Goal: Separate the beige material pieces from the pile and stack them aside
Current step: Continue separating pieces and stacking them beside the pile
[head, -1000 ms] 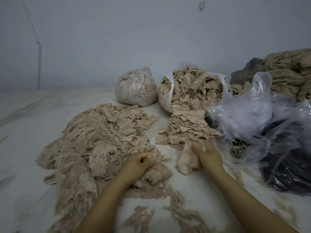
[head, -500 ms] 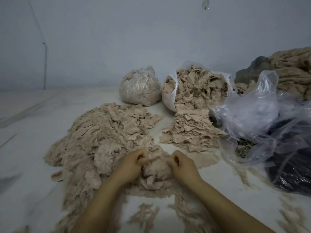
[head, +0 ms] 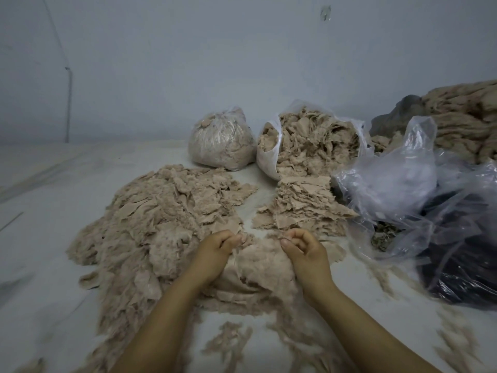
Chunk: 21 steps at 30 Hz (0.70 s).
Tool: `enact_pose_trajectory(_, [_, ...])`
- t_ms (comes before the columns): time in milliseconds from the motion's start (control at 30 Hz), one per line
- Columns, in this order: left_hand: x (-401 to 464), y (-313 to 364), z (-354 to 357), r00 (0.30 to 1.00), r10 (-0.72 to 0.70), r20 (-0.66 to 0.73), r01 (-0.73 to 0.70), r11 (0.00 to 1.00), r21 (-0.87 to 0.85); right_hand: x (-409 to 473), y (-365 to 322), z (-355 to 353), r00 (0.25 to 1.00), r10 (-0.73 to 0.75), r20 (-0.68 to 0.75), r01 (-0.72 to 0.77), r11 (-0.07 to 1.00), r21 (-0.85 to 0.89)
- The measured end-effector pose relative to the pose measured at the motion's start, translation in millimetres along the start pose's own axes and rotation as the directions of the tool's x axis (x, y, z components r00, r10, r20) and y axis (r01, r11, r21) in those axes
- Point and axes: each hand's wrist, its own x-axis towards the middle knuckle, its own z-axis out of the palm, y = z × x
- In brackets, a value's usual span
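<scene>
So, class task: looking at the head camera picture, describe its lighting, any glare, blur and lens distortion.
Head view: dim, flat, bluish light with soft shadows; glare shows only as pale sheen on the clear plastic bag; the wide lens bends the wall line and stretches the forearms; the loose pile looks soft, and scraps near the lower edge are smeared; the left hand and right hand are fairly sharp.

Dim, cool, even light washes a soft, grainy view from the head camera; shadows are faint. Dull glare streaks the clear plastic bag [head: 398, 184], wide-angle distortion bends the edges, and the forearms blur near the bottom.
</scene>
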Motion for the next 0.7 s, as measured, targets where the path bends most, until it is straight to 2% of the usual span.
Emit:
enact_pose_trajectory(100, [-3, 0, -1, 0.999, 0.032, 0.016, -0.033, 0.995, 0.089, -1, 2, 4, 0.998, 0.035, -0.06, -0.035, 0.999, 0.001])
enact_pose_trajectory(200, [-9, -6, -12, 0.993, 0.044, 0.108, -0.078, 0.941, 0.33, 7, -2, -3, 0.98, 0.022, -0.197, -0.021, 1.0, 0.008])
enact_pose_trajectory(233, [-12, -7, -17, 0.99, 0.024, 0.137, -0.078, 0.913, 0.399, 9, -4, -7, 0.974, 0.005, -0.226, -0.007, 1.0, -0.011])
enact_pose_trajectory(300, [-17, 0, -19, 0.987, -0.003, 0.16, -0.067, 0.899, 0.433, 11, -10, -8, 0.975, -0.057, -0.217, 0.035, 0.994, -0.102])
enact_pose_trajectory(367, [-20, 20, -9, 0.991, -0.052, 0.126, 0.011, 0.952, 0.305, 5, -15, 1, 0.979, -0.161, -0.125, 0.135, 0.972, -0.192])
enact_pose_trajectory(400, [-21, 32, -2, 0.985, -0.133, 0.111, 0.116, 0.982, 0.147, 1, -16, 7, 0.974, -0.218, -0.052, 0.199, 0.949, -0.246])
enact_pose_trajectory(433, [-21, 40, 6, 0.963, -0.225, 0.146, 0.232, 0.972, -0.038, -3, -16, 12, 0.965, -0.261, 0.037, 0.26, 0.917, -0.302])
enact_pose_trajectory(500, [-22, 45, 18, 0.924, -0.295, 0.244, 0.363, 0.876, -0.318, -11, -12, 19, 0.938, -0.255, 0.235, 0.322, 0.892, -0.318])
enact_pose_trajectory(533, [-23, 45, 21, 0.922, -0.317, 0.223, 0.385, 0.814, -0.435, -14, -11, 19, 0.933, -0.233, 0.276, 0.309, 0.909, -0.279])
enact_pose_trajectory(567, [-23, 43, 22, 0.917, -0.36, 0.174, 0.394, 0.737, -0.549, -15, -10, 17, 0.948, -0.211, 0.239, 0.266, 0.936, -0.231])
enact_pose_trajectory(667, [-18, 39, 20, 0.886, -0.443, 0.139, 0.397, 0.567, -0.721, -9, -8, 4, 0.996, -0.053, -0.069, 0.042, 0.989, -0.14])
enact_pose_trajectory(700, [-16, 39, 20, 0.875, -0.456, 0.163, 0.409, 0.515, -0.754, -8, -9, 1, 0.997, 0.055, -0.061, -0.062, 0.99, -0.124])
